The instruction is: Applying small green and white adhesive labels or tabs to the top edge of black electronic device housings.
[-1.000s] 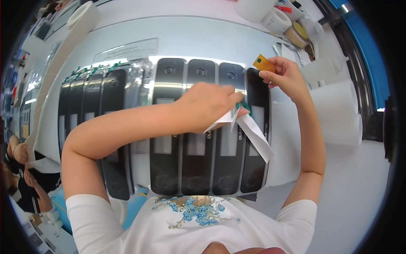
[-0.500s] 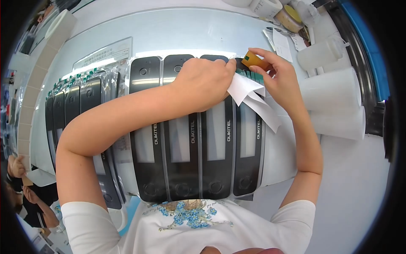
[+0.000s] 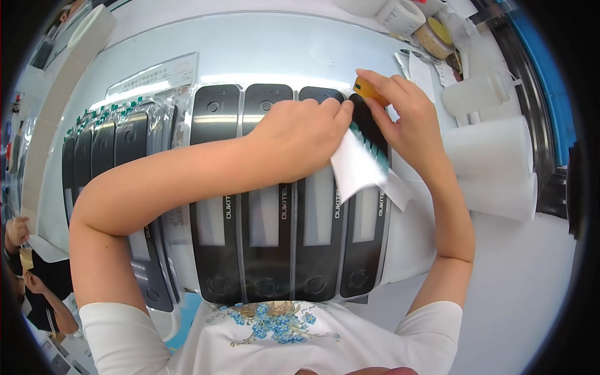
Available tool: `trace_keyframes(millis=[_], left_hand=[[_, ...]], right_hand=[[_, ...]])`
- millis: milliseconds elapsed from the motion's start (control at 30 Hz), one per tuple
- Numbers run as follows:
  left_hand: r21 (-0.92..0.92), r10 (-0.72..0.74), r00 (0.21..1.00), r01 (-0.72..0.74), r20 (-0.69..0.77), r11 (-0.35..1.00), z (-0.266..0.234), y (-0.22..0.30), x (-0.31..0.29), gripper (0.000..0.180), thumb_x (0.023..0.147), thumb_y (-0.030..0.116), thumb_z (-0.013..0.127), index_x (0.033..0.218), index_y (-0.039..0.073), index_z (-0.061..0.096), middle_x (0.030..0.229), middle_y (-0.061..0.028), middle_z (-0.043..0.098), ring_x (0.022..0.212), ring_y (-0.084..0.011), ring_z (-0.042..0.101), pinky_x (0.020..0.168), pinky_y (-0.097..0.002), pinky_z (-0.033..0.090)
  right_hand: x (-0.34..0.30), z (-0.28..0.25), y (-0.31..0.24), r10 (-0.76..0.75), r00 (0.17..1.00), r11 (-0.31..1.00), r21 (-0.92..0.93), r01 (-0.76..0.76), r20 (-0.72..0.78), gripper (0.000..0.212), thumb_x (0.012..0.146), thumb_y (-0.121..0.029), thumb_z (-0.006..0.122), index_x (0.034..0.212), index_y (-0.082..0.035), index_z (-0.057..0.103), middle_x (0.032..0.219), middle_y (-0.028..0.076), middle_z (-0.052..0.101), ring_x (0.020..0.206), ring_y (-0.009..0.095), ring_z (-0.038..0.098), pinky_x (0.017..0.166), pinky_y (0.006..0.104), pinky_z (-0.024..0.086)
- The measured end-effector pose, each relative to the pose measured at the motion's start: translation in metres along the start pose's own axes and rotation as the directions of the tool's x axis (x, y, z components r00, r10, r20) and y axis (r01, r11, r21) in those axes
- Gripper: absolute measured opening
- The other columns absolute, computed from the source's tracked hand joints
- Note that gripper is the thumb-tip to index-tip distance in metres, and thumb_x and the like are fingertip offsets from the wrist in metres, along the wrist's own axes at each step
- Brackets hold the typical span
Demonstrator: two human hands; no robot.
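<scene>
Several long black phone-shaped film panels point(image 3: 269, 265) lie side by side in clear plastic. My left hand point(image 3: 306, 134) is over the upper part of these panels, its fingers closed on a white paper strip point(image 3: 357, 172) that hangs down over the two rightmost. A row of green tabs point(image 3: 374, 148) shows beside the strip, on the far-right panel. My right hand point(image 3: 409, 119) pinches a small yellow-orange scraper-like piece point(image 3: 371, 92) between thumb and fingers, at the top end of that far-right panel. The left fingertips sit close to the piece; what lies under them is hidden.
More black panels with green tabs point(image 3: 103, 147) stand in a stack at the left. White rolls point(image 3: 490, 162), a pale plastic jar point(image 3: 478, 90) and tape rolls point(image 3: 434, 37) line the right side. A printed sheet point(image 3: 159, 75) lies behind. Another person's hands point(image 3: 34, 281) show at far left.
My left hand has moved slightly toward me with the paper strip, which hangs differently. The green tabs are lower, and more black panel shows above them. The yellow-orange piece has shifted slightly left.
</scene>
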State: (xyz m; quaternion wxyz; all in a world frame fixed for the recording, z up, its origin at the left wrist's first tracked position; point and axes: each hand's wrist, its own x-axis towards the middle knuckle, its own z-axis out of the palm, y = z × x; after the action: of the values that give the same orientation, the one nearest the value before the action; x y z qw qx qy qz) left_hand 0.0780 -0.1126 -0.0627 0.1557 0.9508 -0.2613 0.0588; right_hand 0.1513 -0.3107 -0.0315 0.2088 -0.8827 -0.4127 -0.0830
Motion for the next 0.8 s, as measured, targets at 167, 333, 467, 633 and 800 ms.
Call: trace_keyframes(millis=[167, 333, 467, 633, 800], left_hand=[[0.027, 0.131, 0.986, -0.129, -0.107, 0.991, 0.009, -0.008, -0.025, 0.044, 0.092, 0.028, 0.058, 0.123, -0.003, 0.055, 0.094, -0.0106, 0.051, 0.083, -0.0248, 0.055, 0.071, -0.0349, 0.048], [0.018, 0.147, 0.978, -0.146, -0.148, 0.989, 0.013, -0.01, -0.026, 0.044, 0.091, 0.027, 0.06, 0.122, -0.003, 0.056, 0.094, -0.0105, 0.051, 0.083, -0.025, 0.055, 0.072, -0.0347, 0.048], [0.077, 0.105, 0.983, -0.094, -0.153, 0.993, -0.01, -0.014, -0.039, 0.043, 0.09, 0.029, 0.06, 0.122, 0.0, 0.058, 0.094, -0.01, 0.053, 0.087, -0.0243, 0.056, 0.073, -0.0333, 0.047], [0.005, -0.109, 0.987, 0.111, -0.122, 0.994, -0.018, -0.033, -0.043, 0.035, 0.096, 0.025, 0.053, 0.122, 0.003, 0.058, 0.086, -0.0107, 0.058, 0.07, -0.0302, 0.062, 0.06, -0.0394, 0.051], [-0.015, -0.16, 0.984, 0.159, -0.077, 0.987, -0.016, -0.037, -0.039, 0.035, 0.095, 0.025, 0.054, 0.123, 0.003, 0.057, 0.092, -0.0123, 0.062, 0.073, -0.0322, 0.063, 0.064, -0.0395, 0.051]], right_hand=[[0.002, -0.007, -0.007, -0.09, 0.993, 0.98, -0.173, 0.102, 0.072, 0.035, 0.082, -0.004, 0.064, 0.116, -0.012, 0.062, 0.083, 0.004, 0.061, 0.082, 0.023, 0.058, 0.086, 0.0385, 0.039], [0.007, -0.001, -0.005, -0.14, 0.99, 0.979, -0.156, 0.133, -0.034, 0.033, 0.081, -0.001, 0.062, 0.113, -0.012, 0.061, 0.086, 0.003, 0.062, 0.082, 0.022, 0.059, 0.091, 0.041, 0.038], [-0.001, -0.014, -0.007, -0.045, 0.994, 0.987, -0.151, 0.059, 0.097, 0.035, 0.082, -0.002, 0.063, 0.115, -0.014, 0.061, 0.085, 0.002, 0.063, 0.081, 0.022, 0.059, 0.094, 0.0408, 0.038], [0.025, 0.012, -0.022, -0.217, 0.97, 0.976, -0.049, 0.213, -0.11, 0.036, 0.083, -0.005, 0.064, 0.118, -0.014, 0.062, 0.082, 0.002, 0.061, 0.079, 0.021, 0.059, 0.095, 0.0419, 0.038], [0.035, 0.02, -0.029, -0.177, 0.981, 0.978, -0.102, 0.184, 0.079, 0.031, 0.085, -0.006, 0.063, 0.115, -0.014, 0.065, 0.078, 0.003, 0.059, 0.078, 0.022, 0.059, 0.097, 0.0444, 0.037]])
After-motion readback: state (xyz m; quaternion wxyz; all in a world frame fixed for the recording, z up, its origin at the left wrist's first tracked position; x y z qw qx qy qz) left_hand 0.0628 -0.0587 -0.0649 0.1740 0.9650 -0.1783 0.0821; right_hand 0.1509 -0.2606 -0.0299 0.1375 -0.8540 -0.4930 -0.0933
